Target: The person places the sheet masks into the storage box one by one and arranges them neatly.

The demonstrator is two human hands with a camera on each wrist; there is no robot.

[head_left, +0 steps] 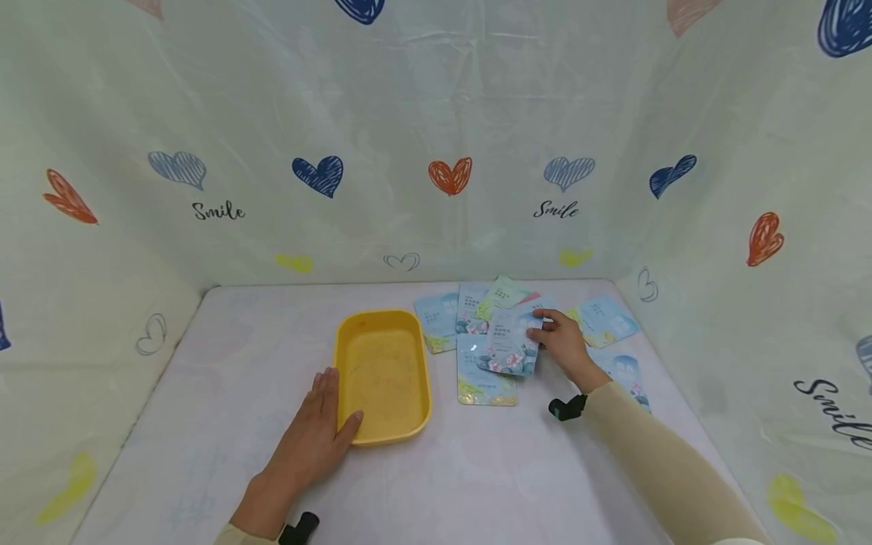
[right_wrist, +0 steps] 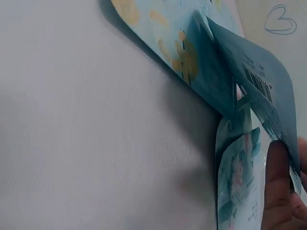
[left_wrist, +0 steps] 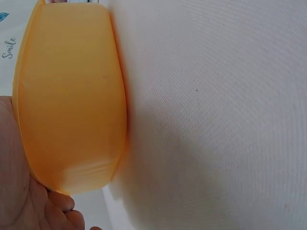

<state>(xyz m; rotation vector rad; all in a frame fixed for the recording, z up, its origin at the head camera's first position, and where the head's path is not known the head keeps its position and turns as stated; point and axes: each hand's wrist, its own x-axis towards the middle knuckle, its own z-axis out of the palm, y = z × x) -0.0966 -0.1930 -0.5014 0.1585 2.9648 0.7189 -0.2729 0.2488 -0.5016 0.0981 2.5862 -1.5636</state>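
Observation:
A shallow yellow plastic tray point(head_left: 384, 433) lies on the table. My left hand point(head_left: 309, 431) rests along its left side with fingers fairly straight and the thumb over the near rim. In the left wrist view the tray's outer wall point(left_wrist: 72, 96) shows, with the palm point(left_wrist: 12, 167) against its rim. My right hand point(head_left: 562, 344) pinches a flat blue packet point(head_left: 511, 341) with pink flowers by its right edge, thumb on the printed front. The right wrist view shows this packet's barcoded back point(right_wrist: 261, 79), tilted above another packet point(right_wrist: 172, 43). Beneath it in the head view lies a blue-and-yellow packet point(head_left: 485, 382).
Several similar packets lie around, some overlapping: a blue one point(head_left: 436, 314) by the tray, a green one point(head_left: 500, 295) behind, and others at the right point(head_left: 606, 318), one partly under the right forearm. A heart-printed curtain point(head_left: 450, 235) encloses the white table point(head_left: 225, 356).

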